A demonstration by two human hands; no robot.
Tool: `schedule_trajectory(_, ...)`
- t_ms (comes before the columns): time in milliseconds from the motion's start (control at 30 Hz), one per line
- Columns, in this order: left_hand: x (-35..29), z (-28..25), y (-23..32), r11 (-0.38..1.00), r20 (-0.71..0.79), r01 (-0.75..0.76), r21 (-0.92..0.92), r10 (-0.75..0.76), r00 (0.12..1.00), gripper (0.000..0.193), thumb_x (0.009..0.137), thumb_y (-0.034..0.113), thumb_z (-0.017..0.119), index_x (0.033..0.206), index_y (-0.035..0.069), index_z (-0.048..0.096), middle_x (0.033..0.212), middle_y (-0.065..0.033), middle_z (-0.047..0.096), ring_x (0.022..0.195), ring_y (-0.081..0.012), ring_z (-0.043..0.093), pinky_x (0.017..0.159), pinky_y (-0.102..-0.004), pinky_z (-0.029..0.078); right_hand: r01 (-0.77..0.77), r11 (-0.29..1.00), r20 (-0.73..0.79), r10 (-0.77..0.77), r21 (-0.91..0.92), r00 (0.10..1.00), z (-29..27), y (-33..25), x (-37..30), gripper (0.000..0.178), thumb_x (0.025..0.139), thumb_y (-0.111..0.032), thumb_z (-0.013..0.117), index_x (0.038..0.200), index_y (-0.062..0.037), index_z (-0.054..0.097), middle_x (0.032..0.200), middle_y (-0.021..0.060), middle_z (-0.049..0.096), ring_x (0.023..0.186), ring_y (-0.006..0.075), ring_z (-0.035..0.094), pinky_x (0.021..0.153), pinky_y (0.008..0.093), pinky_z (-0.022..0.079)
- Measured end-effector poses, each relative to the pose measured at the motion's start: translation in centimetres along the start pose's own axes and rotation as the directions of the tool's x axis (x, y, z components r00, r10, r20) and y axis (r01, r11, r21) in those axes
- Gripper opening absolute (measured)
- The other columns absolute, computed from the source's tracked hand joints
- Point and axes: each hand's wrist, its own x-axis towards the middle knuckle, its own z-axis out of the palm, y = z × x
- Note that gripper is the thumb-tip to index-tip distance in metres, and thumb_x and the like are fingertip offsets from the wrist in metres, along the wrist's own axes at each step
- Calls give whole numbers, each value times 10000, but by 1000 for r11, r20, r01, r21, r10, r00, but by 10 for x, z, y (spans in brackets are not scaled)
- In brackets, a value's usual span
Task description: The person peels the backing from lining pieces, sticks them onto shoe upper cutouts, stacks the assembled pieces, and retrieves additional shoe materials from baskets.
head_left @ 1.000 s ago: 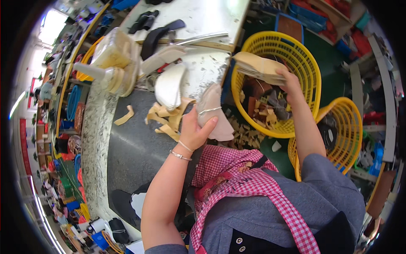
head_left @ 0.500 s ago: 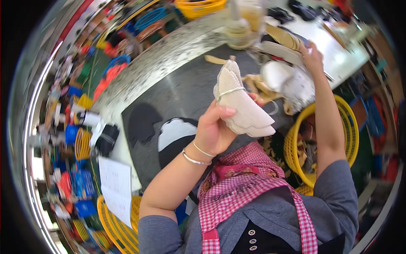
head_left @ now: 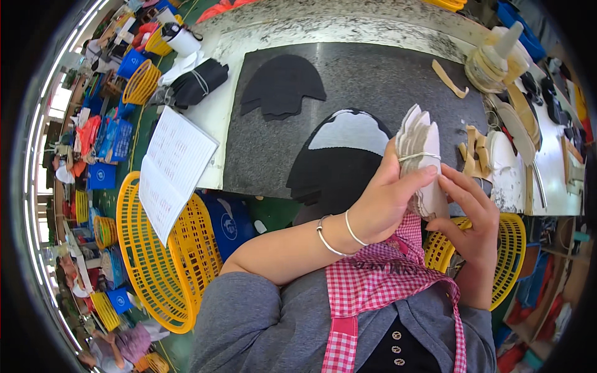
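Observation:
My left hand point(head_left: 387, 198) grips a bundle of off-white cut pieces point(head_left: 423, 140), thin layers with wavy edges and a pale band around the middle. The thumb presses on the front layer near the band. At the bundle's right side, my right hand point(head_left: 474, 219) bends its fingers against the edge, thumb by the lower end. Behind the left wrist, a stack of black pieces with a light grey panel point(head_left: 349, 133) overhangs the front edge of the dark work mat point(head_left: 373, 74). Farther back on the mat lies a black rounded cut piece stack point(head_left: 283, 84).
A squeeze bottle in a tub point(head_left: 491, 65) stands at the back right, near a tan strip point(head_left: 449, 79) and tan scraps point(head_left: 477, 152). A written sheet point(head_left: 177, 165) hangs over a yellow basket point(head_left: 161, 261) at left. Another yellow basket point(head_left: 510, 261) stands at right.
My right hand has come from the long pieces at the far right to the bundle. My left hand has turned the bundle more upright. The view has swung left.

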Motion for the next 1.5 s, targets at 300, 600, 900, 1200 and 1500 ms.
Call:
schedule_trajectory(300,-11,-31,41,867,27,-341,363,356,934,953,743,127,885,1469,86,269,1191,-78,530,1078,-157,583,877,-321,541,138,983,65,-131,-121,989,13,-42,55,362,791,84,652,1150,43,680,1048,202,693,893,332,668,814,379,521)
schedule_trajectory(600,-28,-66,110,870,0,-471,147,476,880,862,775,10,827,1441,69,282,1107,-65,577,980,-138,636,841,-297,544,313,885,92,-364,344,927,62,-4,143,135,866,-30,710,821,4,586,754,47,582,632,143,494,598,279,354)
schedule_trajectory(900,-12,-83,137,865,-80,-499,53,501,862,745,792,18,816,1371,36,349,1122,-58,582,1004,-135,620,900,-317,532,624,770,83,-619,-130,781,79,-40,190,263,899,-32,627,1144,62,656,1101,184,643,920,306,665,788,326,518)
schedule_trajectory(1200,-12,-73,126,746,-85,-535,397,610,788,1020,679,173,939,1436,5,276,1110,-60,525,1014,-119,555,867,-280,494,406,913,119,-408,38,905,80,-33,163,158,761,95,679,908,40,662,928,129,610,822,260,593,701,331,457)
schedule_trajectory(1500,-14,-55,112,903,57,-287,318,284,957,1126,608,170,982,1455,17,256,1144,-81,536,999,-123,569,804,-265,516,211,922,93,-253,326,963,56,-9,128,313,763,-134,842,735,-6,558,811,68,564,730,188,534,661,308,405)
